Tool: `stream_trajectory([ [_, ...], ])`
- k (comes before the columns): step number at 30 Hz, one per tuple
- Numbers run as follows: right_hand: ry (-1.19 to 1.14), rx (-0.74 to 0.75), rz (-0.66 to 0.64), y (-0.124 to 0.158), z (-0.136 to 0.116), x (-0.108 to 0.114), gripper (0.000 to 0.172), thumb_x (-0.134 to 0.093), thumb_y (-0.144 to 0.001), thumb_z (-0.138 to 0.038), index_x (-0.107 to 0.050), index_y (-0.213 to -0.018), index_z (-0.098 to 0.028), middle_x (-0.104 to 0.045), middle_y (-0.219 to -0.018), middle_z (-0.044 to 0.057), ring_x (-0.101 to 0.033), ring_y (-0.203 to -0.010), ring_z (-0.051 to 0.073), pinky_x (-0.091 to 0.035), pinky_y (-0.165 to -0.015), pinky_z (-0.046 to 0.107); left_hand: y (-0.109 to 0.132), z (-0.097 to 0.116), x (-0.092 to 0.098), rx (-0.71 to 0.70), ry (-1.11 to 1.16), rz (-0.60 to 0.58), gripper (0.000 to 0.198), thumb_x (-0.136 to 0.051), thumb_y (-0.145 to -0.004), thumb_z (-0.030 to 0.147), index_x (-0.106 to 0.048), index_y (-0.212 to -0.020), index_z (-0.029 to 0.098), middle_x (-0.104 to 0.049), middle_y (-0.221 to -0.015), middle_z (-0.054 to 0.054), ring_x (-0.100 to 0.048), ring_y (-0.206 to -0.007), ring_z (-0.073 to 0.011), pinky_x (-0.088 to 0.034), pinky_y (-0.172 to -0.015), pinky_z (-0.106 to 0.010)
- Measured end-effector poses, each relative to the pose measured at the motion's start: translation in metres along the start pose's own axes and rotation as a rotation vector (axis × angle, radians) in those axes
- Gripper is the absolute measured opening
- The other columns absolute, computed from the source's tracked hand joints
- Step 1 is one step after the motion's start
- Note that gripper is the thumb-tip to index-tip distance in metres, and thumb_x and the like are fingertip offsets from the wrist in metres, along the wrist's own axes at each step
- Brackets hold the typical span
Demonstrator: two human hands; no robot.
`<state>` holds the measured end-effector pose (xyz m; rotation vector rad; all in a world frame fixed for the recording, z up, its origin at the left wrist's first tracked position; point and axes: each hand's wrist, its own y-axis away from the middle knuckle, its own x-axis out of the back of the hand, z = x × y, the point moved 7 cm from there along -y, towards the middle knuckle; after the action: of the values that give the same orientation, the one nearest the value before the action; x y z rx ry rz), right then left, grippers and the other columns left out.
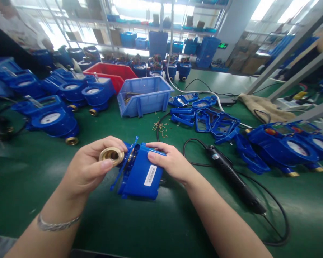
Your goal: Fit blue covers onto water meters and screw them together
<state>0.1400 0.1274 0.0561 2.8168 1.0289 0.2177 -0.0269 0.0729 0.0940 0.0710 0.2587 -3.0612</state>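
Meter: held over table, near middle | left hand: fingers clamped on brass end | right hand: fingers clamped on blue casing | screwdriver: laid at right | screws: scattered farther off, middle

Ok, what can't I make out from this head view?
Head view: print on the barcode label, too small and blurred.
Head view: far side of the held water meter, turned away.
Head view: lower fingers of the right hand, behind the meter.
Head view: person at upper left, cut off by the edge.
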Motion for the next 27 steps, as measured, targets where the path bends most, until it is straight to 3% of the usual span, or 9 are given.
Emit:
stream_trajectory([
  [14,-0.194,-0.055,-0.009,-0.003,0.010,0.002,0.056,-0.069,-0.070,-0.053,-0.061,-0.113,-0.017,-0.068,-0.101,0.008,-0.064,-0.080,0.017,-0.049,-0.077,0.034,0.008,-0.003,-0.014,-0.060,-0.065,-0.043,0.016,-0.067,-0.074,0.033,-0.067,-0.087,0.023,-0.060,-0.090,-0.003,-0.052,-0.084,-0.0192,-0.042,-0.073,-0.027],
  [22,-0.293,-0.071,0.003,-0.008,0.017,0.007,0.058,-0.072,-0.065,-0.055,-0.064,-0.108,-0.017,-0.069,-0.093,0.005,-0.062,-0.074,0.015,-0.048,-0.069,0.028,0.006,0.012,-0.033,-0.107,-0.305,-0.072,0.012,-0.063,-0.075,0.030,-0.062,-0.080,0.018,-0.058,-0.084,-0.002,-0.054,-0.081,-0.0171,-0.042,-0.070,-0.027],
  [27,0.033,-0.024,-0.123,-0.002,0.006,0.020,0.064,-0.065,-0.067,-0.065,-0.064,-0.105,-0.015,-0.067,-0.096,0.006,-0.059,-0.081,0.019,-0.046,-0.072,0.030,0.005,0.016,-0.062,-0.133,-0.412,-0.157,0.014,-0.064,-0.074,0.028,-0.061,-0.083,0.018,-0.057,-0.083,-0.001,-0.054,-0.078,-0.0158,-0.042,-0.071,-0.028],
])
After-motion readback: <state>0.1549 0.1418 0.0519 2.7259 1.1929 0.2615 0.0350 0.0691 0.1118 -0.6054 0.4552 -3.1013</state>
